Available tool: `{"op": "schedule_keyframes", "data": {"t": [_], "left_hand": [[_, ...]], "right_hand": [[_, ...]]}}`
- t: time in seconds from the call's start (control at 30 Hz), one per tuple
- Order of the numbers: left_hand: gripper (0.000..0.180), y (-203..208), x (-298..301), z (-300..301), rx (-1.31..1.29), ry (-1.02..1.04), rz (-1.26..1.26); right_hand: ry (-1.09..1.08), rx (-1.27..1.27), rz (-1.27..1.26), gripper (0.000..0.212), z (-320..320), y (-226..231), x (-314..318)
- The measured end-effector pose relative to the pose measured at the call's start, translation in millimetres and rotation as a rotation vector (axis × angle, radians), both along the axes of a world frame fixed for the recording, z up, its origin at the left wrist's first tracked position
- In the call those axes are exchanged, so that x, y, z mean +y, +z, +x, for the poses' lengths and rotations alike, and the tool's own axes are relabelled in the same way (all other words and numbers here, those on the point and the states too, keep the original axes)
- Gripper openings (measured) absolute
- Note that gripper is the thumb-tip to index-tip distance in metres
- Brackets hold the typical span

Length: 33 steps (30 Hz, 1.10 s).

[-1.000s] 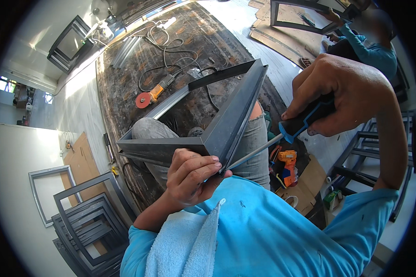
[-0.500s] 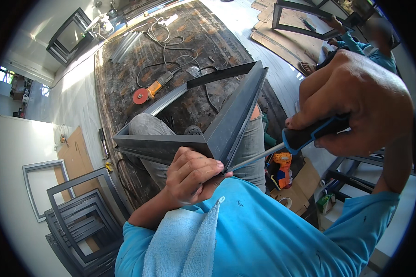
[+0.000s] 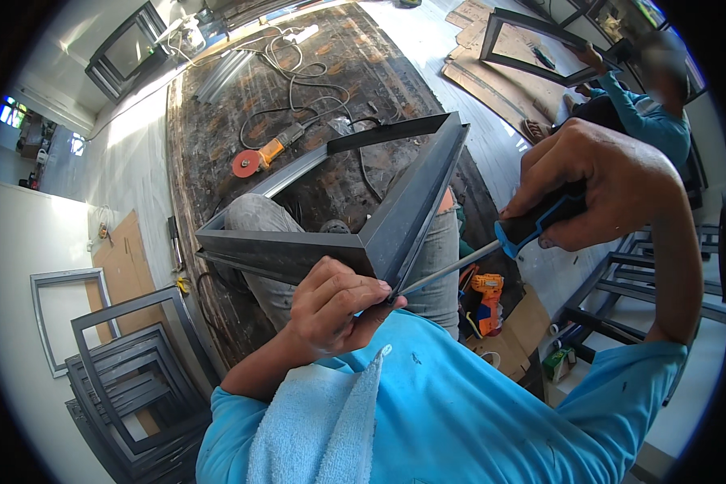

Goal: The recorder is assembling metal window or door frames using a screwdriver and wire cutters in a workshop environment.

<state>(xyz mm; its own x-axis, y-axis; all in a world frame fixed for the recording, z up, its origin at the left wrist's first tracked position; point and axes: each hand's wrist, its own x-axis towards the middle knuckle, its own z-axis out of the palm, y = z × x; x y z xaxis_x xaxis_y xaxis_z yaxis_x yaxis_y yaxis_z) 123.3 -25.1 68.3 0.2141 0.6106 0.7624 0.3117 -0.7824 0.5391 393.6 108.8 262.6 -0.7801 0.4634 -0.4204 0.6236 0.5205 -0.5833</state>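
A dark grey metal frame [image 3: 415, 189] rests tilted across my lap, one mitred corner toward my chest. My left hand [image 3: 339, 308] is closed on that near corner, thumb and fingertips pinching its edge. In my right hand [image 3: 613, 181] is a screwdriver [image 3: 532, 226] with a black and blue handle. Its long shaft runs down to the frame's corner, where the tip meets the edge beside my left fingertips. Whether a screw sits under the tip is too small to tell.
An angle grinder [image 3: 268, 153] with a red disc lies on the stained board [image 3: 379, 64] beyond the frame. An orange drill [image 3: 488, 302] is at my right. Several grey frames [image 3: 129, 387] lean at the left. Far right, another person [image 3: 645, 105] handles a similar frame.
My right hand has turned with the screwdriver and shifted slightly down and left. The left hand and the frame have hardly moved. The other person's frame has shifted a little.
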Motion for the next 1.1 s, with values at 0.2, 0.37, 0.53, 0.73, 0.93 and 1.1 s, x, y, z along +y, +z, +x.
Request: {"op": "schedule_keyframes", "data": {"t": [0.2, 0.37, 0.53, 0.73, 0.93, 1.1], "left_hand": [[0.034, 1.7, 4.9, 2.5, 0.017, -0.012, 0.039], [0.033, 1.0, 0.9, 3.0, -0.001, -0.028, 0.024], [0.030, -12.3, 1.4, 5.5, 0.062, -0.018, -0.021], [0.028, -14.7, 9.5, 6.1, 0.050, -0.001, 0.005], [0.029, -14.6, 9.7, 5.3, 0.067, 0.008, -0.013], [0.030, -12.0, 10.7, 6.1, 0.065, 0.014, -0.017]], "right_hand": [[0.142, 0.047, 0.184, 0.038, -5.5, 12.7, -12.4], [0.367, -0.208, 0.626, 0.031, -62.6, 59.0, -66.9], [0.367, 0.039, 0.619, 0.032, -30.8, 16.8, -44.3], [0.117, -0.037, 0.213, 0.039, -7.3, 4.2, -7.9], [-0.010, -0.032, -0.048, 0.042, 5.8, -19.9, 10.6], [0.008, 0.028, -0.128, 0.044, 13.2, -29.6, 19.0]]}}
